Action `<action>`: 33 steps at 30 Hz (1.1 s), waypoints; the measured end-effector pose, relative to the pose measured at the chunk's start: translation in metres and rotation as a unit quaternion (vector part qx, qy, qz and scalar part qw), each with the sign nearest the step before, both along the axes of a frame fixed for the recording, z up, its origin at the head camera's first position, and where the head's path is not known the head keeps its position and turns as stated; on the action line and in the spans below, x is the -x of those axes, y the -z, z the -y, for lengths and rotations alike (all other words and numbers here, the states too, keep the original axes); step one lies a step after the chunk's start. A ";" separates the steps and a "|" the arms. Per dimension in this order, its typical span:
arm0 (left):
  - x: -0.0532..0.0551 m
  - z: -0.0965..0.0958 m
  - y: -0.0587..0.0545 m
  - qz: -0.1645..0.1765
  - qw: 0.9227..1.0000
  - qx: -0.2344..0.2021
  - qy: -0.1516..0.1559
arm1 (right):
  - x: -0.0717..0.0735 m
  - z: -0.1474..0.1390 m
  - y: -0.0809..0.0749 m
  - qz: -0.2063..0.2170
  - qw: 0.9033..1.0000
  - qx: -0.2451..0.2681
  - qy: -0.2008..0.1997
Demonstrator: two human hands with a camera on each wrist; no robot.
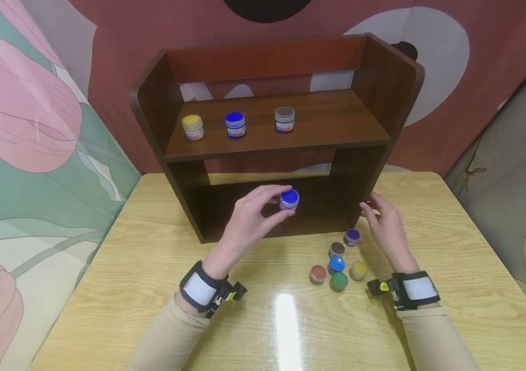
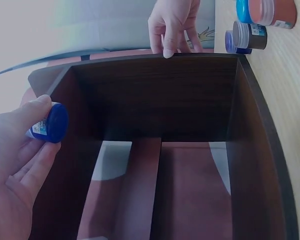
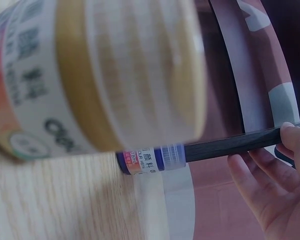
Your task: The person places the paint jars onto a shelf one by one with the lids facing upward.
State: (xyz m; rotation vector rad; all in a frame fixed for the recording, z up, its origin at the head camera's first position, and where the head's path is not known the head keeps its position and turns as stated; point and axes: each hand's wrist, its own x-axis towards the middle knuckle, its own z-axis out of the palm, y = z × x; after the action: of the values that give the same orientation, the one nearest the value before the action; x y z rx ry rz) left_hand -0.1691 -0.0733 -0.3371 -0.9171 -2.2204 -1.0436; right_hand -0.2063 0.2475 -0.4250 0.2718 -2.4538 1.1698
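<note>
My left hand (image 1: 255, 211) pinches a blue paint jar (image 1: 289, 199) between thumb and fingers, in front of the lower opening of a dark wooden shelf (image 1: 272, 147). In the left wrist view the blue lid of that jar (image 2: 57, 123) faces the shelf's inside. My right hand (image 1: 385, 221) holds the front edge of the shelf's right side panel. In the right wrist view, the thumb of my right hand (image 3: 285, 175) lies over the dark edge, with the fingers on the other side. Yellow (image 1: 193, 127), blue (image 1: 235, 124) and brown (image 1: 285, 119) jars stand on the upper board.
On the wooden table (image 1: 151, 288), right of centre, sit several paint jars: purple (image 1: 352, 237), brown (image 1: 337, 250), light blue (image 1: 336, 265), reddish (image 1: 318, 274), green (image 1: 339, 281) and yellow (image 1: 358, 270). Patterned cloth (image 1: 119, 77) hangs behind the shelf.
</note>
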 end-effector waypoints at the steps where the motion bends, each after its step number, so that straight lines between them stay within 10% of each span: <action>1: 0.000 -0.001 -0.001 -0.002 1.000 0.000 0.000 | 0.000 0.000 0.000 0.001 1.000 0.000 0.000; 33: 0.008 -0.026 -0.051 -0.058 0.998 -0.034 -0.015 | 0.000 -0.001 0.002 -0.004 1.000 0.001 0.000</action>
State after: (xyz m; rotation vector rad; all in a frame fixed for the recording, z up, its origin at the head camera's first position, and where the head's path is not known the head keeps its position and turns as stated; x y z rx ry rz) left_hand -0.1768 -0.0475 -0.2860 -0.8881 -2.0855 -1.0194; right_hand -0.2068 0.2488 -0.4268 0.2763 -2.4452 1.1690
